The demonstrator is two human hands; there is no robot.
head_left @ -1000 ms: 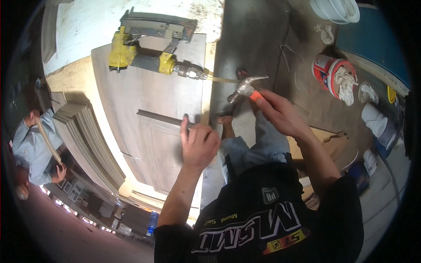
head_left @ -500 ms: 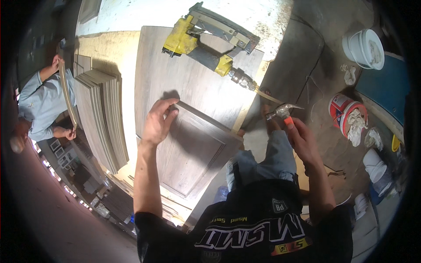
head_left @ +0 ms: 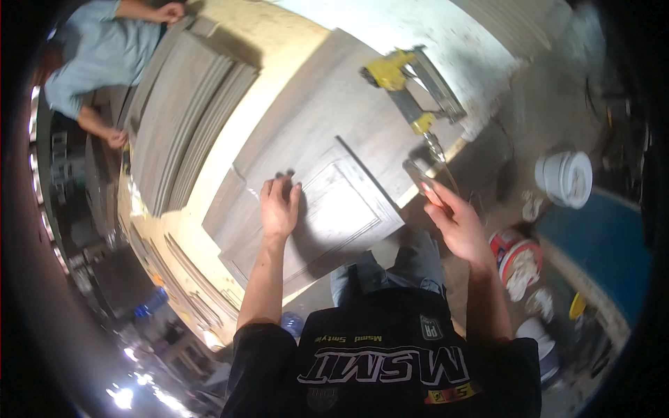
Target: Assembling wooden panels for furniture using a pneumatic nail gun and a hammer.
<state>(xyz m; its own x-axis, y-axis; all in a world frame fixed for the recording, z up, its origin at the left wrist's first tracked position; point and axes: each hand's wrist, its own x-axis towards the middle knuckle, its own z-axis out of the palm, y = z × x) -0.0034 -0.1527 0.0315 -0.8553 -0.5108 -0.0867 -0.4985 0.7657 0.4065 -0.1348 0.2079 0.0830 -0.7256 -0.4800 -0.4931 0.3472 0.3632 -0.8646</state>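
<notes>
A grey wood-grain panel door (head_left: pixel 341 198) with a raised rectangular frame lies on a larger flat board (head_left: pixel 296 115) of the same finish. My left hand (head_left: pixel 280 209) is on the door's left edge, its fingers bent and closed over it. My right hand (head_left: pixel 456 226) grips a claw hammer (head_left: pixel 433 195) by its orange handle, just off the door's right corner. The hammer's metal head is smeared by motion. Beyond the door, a yellow and black nail gun (head_left: pixel 405 94) rests on the board, with an air hose running from its fitting.
A stack of grey panels (head_left: pixel 185 118) stands on the left, where a co-worker's hand (head_left: pixel 115 137) and sleeve show. Thin strips (head_left: pixel 191 275) lie along the bench's near left. On the right floor are a white bucket (head_left: pixel 563 180) and a red bucket (head_left: pixel 512 254) stuffed with white material.
The view has turned, so the bench appears tilted and shifted. My left hand has slid from the door's far corner along its left edge. The hammer's head now points away from me.
</notes>
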